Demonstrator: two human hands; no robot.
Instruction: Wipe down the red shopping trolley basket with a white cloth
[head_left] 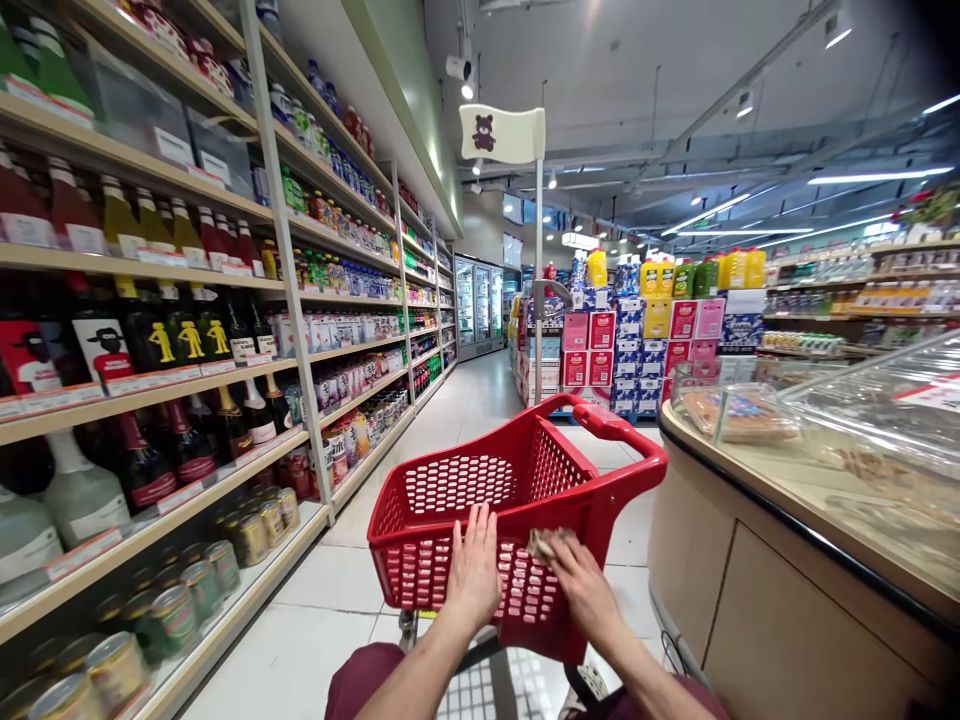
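Note:
A red plastic shopping cart (480, 530) stands sideways before me, its perforated basket facing my knees and its handle (622, 430) at the right. My left hand (475, 565) lies flat against the near side of the basket, fingers stretched toward the top rim. In my right hand (581, 580) is a crumpled greyish-brown cloth (551, 545), pressed to the same side wall nearer the handle. No goods show inside the visible part of the basket. A pole with a cream flag (502, 135) bearing a bear rises behind the handle.
Shelves of bottles and cans (172, 380) line the left. A curved counter (720, 560) with clear covers stands close on the right. Stacked drink boxes (600, 350) are beyond the cart, and glass-door fridges (480, 295) stand at the aisle's far end. The floor (330, 590) is tiled.

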